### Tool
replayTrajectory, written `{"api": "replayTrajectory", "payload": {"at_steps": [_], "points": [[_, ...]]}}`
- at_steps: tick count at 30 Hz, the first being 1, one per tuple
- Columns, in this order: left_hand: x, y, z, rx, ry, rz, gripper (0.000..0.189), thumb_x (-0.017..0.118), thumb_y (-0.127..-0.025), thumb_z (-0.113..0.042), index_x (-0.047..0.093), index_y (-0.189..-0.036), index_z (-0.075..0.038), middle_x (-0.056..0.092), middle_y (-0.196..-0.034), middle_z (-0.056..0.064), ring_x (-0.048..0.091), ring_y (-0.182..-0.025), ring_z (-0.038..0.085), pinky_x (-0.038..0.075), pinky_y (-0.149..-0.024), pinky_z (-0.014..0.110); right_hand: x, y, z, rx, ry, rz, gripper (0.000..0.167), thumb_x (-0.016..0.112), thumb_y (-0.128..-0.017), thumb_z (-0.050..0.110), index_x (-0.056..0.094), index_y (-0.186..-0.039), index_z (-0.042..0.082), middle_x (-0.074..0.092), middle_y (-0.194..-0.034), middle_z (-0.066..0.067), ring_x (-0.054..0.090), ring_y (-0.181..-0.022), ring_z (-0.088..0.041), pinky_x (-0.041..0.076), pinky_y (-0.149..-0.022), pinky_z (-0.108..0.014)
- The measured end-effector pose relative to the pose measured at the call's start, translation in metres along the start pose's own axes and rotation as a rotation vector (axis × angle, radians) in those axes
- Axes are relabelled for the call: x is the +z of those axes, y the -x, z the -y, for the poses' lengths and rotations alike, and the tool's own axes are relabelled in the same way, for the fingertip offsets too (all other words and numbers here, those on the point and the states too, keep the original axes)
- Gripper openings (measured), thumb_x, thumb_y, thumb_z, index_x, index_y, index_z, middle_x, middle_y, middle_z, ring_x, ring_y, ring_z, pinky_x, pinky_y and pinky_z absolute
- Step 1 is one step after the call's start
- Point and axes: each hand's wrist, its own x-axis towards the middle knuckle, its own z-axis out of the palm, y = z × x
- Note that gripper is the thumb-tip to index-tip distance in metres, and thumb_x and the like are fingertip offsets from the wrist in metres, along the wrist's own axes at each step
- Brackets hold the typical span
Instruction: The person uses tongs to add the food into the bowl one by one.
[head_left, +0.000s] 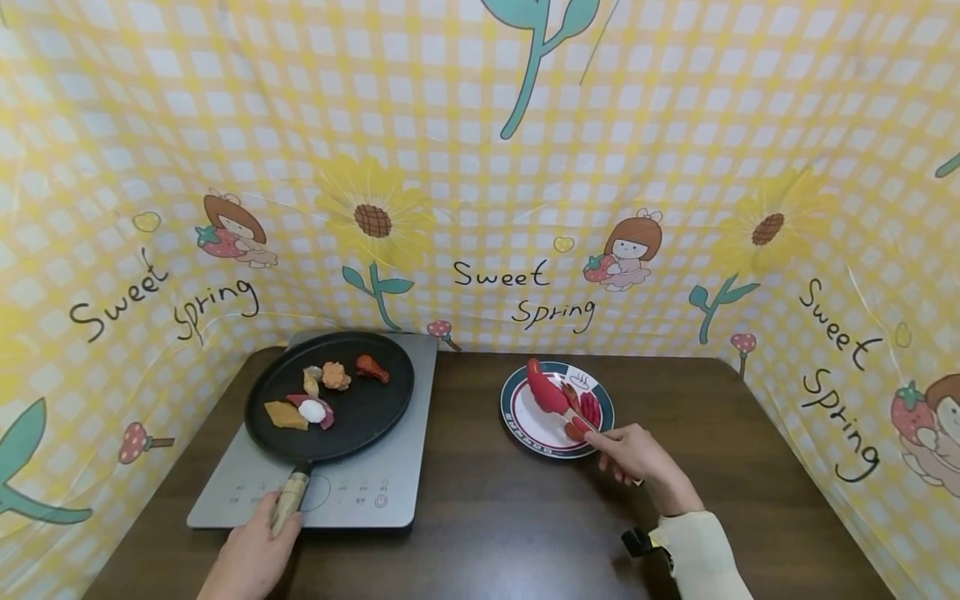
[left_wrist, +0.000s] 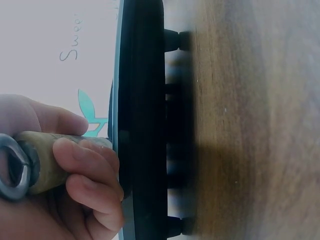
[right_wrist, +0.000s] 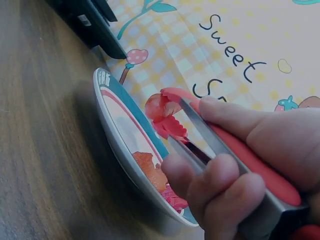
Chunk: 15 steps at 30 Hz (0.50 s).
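My left hand (head_left: 258, 546) grips the wooden-patterned handle (head_left: 290, 502) of a black flat pan (head_left: 352, 437). The left wrist view shows the fingers curled round that handle (left_wrist: 47, 175), a metal ring at its end. My right hand (head_left: 637, 458) holds red-tipped tongs (head_left: 546, 393) over a plate (head_left: 517, 433) with a dark rim. In the right wrist view, a reddish-orange food piece (right_wrist: 156, 106) sits between the tong tips, above the plate's far side. On the plate lie an orange-brown piece (right_wrist: 150, 170) and red strips (head_left: 591, 408).
The pan stands on a silver induction cooker (head_left: 401, 492) at left. In it lie a drumstick (head_left: 372, 368), a brown nugget (head_left: 336, 376), a tan flat piece (head_left: 285, 415) and a white-and-purple piece (head_left: 312, 411). A checkered cloth (head_left: 480, 217) hangs behind the wooden table (head_left: 480, 533).
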Motion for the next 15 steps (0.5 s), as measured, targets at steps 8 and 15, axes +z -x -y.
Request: {"api": "replayTrajectory", "payload": {"at_steps": [8,15], "points": [[0.0011,-0.0028,0.0029,0.010,-0.006,0.004,0.066,0.044,-0.095,-0.039,0.027,-0.134,0.012,0.054,-0.101,0.032,0.050,-0.071,0.026,0.042,-0.062,0.040,-0.0040,0.0034,-0.0044,-0.003,-0.093,0.045,0.046,0.058,-0.091,0.045,0.072,-0.084,0.002,0.056,-0.055,-0.005,0.044,-0.039,-0.012,0.036,-0.039,-0.024],[0.0015,-0.0023,0.0015,-0.006,-0.014,-0.008,0.065,0.045,-0.095,-0.037,0.028,-0.133,0.012,0.053,-0.101,0.033,0.050,-0.072,0.028,0.043,-0.063,0.041,-0.0072,0.0062,0.0004,-0.012,-0.161,0.069,0.047,0.057,-0.092,0.044,0.071,-0.090,0.000,0.060,-0.062,-0.011,0.045,-0.041,-0.011,0.035,-0.040,-0.023]]}}
